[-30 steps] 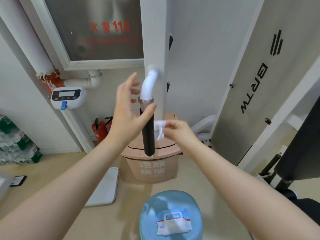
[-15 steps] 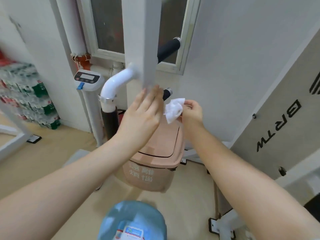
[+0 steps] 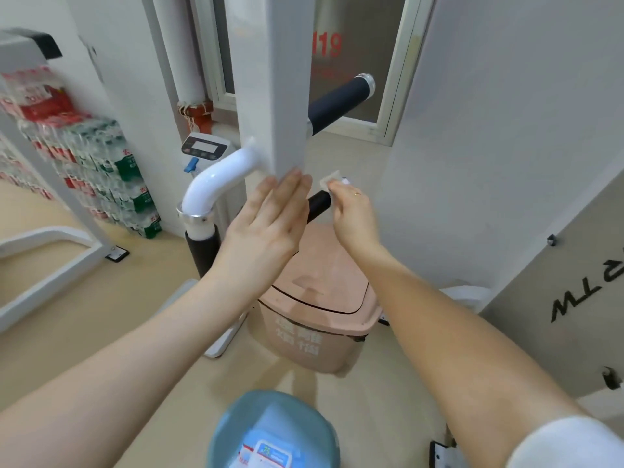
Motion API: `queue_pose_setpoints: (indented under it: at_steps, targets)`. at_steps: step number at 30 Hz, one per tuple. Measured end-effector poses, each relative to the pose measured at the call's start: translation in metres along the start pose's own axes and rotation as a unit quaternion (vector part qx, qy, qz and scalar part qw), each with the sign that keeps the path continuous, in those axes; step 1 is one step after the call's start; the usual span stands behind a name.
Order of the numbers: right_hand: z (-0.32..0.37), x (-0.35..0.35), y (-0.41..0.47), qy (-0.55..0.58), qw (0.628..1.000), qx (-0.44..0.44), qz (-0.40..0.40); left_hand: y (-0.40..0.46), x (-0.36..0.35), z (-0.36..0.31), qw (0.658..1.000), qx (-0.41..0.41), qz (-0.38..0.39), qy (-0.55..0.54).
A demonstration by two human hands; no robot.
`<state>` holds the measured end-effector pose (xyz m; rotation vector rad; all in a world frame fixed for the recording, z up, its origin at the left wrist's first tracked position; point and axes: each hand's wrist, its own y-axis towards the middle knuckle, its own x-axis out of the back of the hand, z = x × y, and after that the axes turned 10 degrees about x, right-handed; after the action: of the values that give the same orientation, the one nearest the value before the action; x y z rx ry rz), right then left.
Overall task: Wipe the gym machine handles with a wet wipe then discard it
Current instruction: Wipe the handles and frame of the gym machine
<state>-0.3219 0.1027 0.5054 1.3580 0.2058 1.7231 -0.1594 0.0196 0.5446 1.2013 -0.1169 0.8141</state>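
A white machine post [image 3: 273,96] carries three black-grip handles. My right hand [image 3: 354,211] holds a white wet wipe [image 3: 329,180] around the end of the lower right handle [image 3: 319,206]. My left hand [image 3: 266,228] is flat with straight fingers, its fingertips against the post's lower edge, covering part of that handle. The left handle [image 3: 202,251] hangs down from a white curved tube [image 3: 216,184]. The upper right handle [image 3: 337,103] sticks out to the right of the post. A pink lidded bin [image 3: 320,298] stands below my hands.
A blue stool [image 3: 273,430] with a pack of wipes [image 3: 266,456] on it is at the bottom. Stacked water bottle packs [image 3: 101,177] line the left wall. A scale column [image 3: 204,148] stands behind the post; a grey machine panel [image 3: 574,298] is on the right.
My view swung left around the post. My right hand moved the wipe from beside the left handle onto the lower right handle; my left hand left the left handle and went flat against the post.
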Motion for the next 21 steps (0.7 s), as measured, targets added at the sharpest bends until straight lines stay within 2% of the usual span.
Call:
queue_pose_setpoints:
  at_steps: [1, 4, 6, 7, 9, 11, 12, 15, 16, 19, 21]
  targets:
    - [0.007, -0.001, 0.0, 0.022, 1.0, 0.002, 0.014, 0.0, 0.0, 0.002, 1.0, -0.003, 0.003, -0.001]
    - [0.042, 0.002, -0.006, 0.043, 0.984, 0.123, 0.122, -0.001, 0.003, 0.006, 1.0, -0.013, 0.027, -0.01]
    - [0.047, 0.005, -0.007, 0.065, 0.977, 0.159, 0.124, -0.002, 0.004, 0.009, 0.999, -0.013, 0.028, -0.017]
    - [0.038, 0.005, -0.005, 0.076, 0.98, 0.151, 0.105, -0.002, 0.004, 0.01, 0.999, -0.014, 0.024, -0.021]
    - [0.011, 0.001, 0.0, 0.066, 0.994, 0.07, 0.053, -0.002, 0.004, 0.01, 0.999, -0.013, 0.014, -0.034]
    - [0.009, 0.002, 0.002, 0.051, 0.998, 0.017, 0.035, -0.001, 0.005, 0.01, 0.999, -0.013, 0.011, -0.042]
    - [0.018, 0.004, 0.002, 0.061, 0.996, 0.04, 0.044, -0.001, 0.006, 0.01, 0.999, -0.014, 0.013, -0.043]
    - [0.034, 0.007, -0.009, 0.108, 0.972, 0.185, 0.101, -0.005, 0.008, 0.011, 0.999, -0.014, 0.021, -0.043]
    - [0.028, 0.008, -0.007, 0.106, 0.969, 0.196, 0.109, -0.005, 0.009, 0.012, 0.999, -0.013, 0.02, -0.042]
    - [0.008, 0.008, 0.003, 0.075, 0.99, 0.103, 0.066, -0.004, 0.009, 0.012, 0.999, -0.016, 0.018, -0.045]
    - [0.021, 0.009, 0.002, 0.077, 0.986, 0.117, 0.092, -0.004, 0.007, 0.01, 0.999, -0.018, 0.019, -0.04]
